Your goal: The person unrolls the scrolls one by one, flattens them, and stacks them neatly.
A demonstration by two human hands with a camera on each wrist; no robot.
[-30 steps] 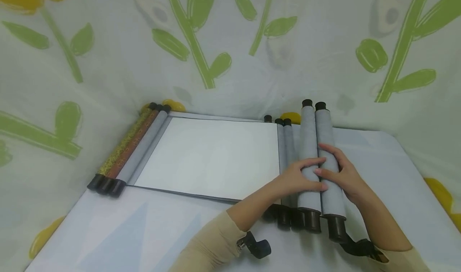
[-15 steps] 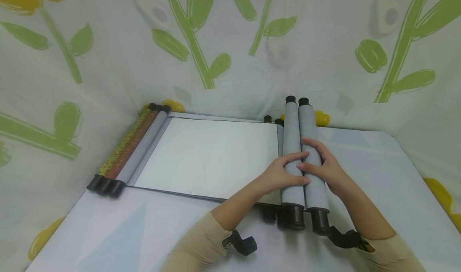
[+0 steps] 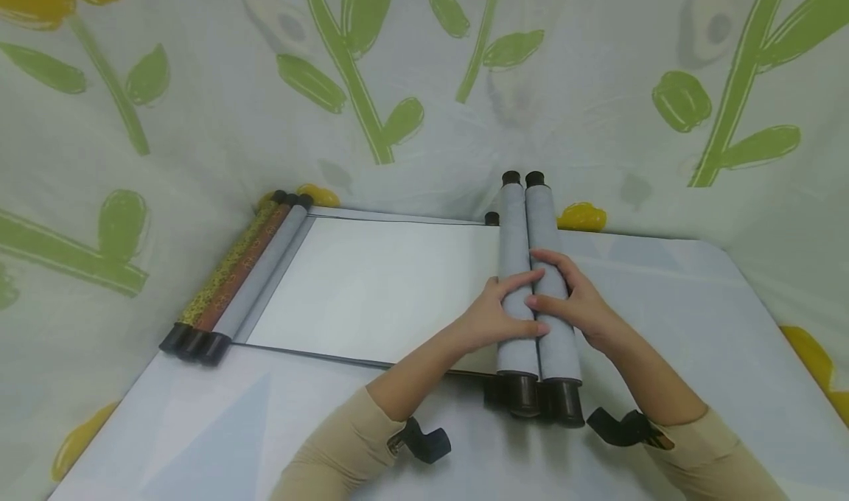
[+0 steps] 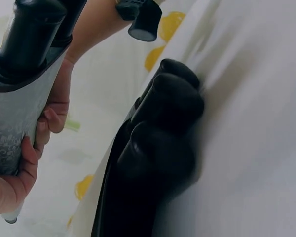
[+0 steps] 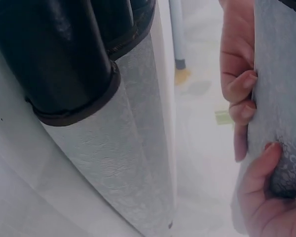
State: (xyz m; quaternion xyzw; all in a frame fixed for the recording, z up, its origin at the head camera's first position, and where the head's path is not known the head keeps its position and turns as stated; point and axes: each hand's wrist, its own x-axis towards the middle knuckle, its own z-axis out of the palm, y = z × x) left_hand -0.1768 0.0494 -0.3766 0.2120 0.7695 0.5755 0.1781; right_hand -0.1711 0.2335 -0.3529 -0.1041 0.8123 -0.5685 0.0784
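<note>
My left hand grips the left grey scroll roll, which has black end knobs. Close against it on the right is another grey scroll roll, held in my right hand. Both rolls stand raised over the right end of an unrolled scroll with a blank white sheet and grey border. In the left wrist view, the curled fingers wrap a grey floral-patterned roll at upper left. Black knobs on the table sit below it. The right end of the unrolled scroll is largely hidden behind the held rolls.
At the left end lie a yellow-patterned roll, a red-patterned roll and a grey roll side by side. A pale cloth covers the table. Behind it hangs a curtain printed with plants.
Both hands have carried the two grey rolls leftward and slightly farther away, from right of the unrolled scroll to over its right end. The rolls at the left have stayed put.
</note>
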